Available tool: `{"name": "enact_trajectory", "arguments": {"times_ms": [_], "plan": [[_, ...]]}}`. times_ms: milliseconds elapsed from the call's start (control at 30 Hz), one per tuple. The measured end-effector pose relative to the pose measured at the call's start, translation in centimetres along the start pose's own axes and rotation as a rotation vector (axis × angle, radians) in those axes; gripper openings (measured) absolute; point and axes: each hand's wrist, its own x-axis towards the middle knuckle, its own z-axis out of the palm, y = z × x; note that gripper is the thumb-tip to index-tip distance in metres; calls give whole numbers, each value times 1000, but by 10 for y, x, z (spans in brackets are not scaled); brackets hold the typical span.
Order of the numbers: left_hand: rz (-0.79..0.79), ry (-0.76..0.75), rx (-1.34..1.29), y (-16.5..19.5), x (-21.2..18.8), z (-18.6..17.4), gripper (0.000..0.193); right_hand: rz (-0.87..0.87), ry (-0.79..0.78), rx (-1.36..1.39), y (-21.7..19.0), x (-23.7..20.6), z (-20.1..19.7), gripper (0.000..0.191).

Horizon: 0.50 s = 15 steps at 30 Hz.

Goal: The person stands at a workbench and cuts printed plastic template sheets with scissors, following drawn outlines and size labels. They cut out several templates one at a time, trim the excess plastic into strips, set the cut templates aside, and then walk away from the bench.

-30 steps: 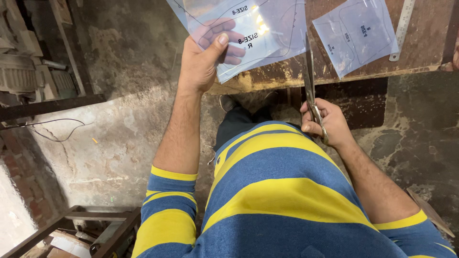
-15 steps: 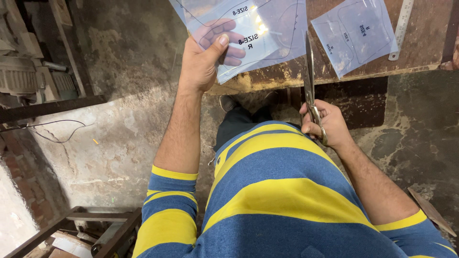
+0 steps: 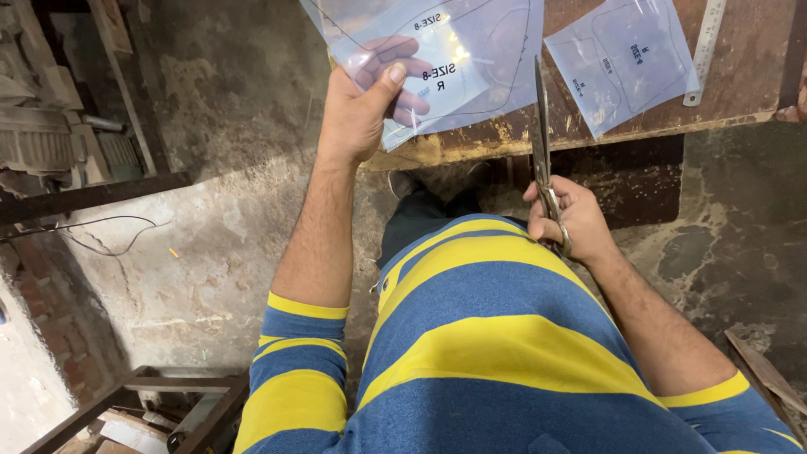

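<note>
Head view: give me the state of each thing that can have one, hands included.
Left hand: gripping the clear plastic sheet by its corner, held up off the bench.
Right hand: closed round the scissors' handles.
Scissors: blades shut, pointing up beside the sheet's edge.
Second plastic sheet: lying flat on the wooden bench.
Metal ruler: flat on the bench.

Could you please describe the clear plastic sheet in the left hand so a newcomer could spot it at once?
Start at the wooden table. The held plastic sheet overhangs its near edge, pinched by the left hand. Unlike the smaller sheet lying flat, it is lifted.
</note>
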Motion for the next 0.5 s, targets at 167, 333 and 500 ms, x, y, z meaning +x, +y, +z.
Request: {"name": "enact_trajectory", "arguments": {"times_ms": [167,333,500], "plan": [[8,-4,21,2,0,6,39,-18,13,35,-1,3,0,62],[52,30,113,7,1,13,36,-16,9,49,-5,4,-2,60],[36,39,130,11,0,16,37,28,27,58,-10,3,-2,52]]}}
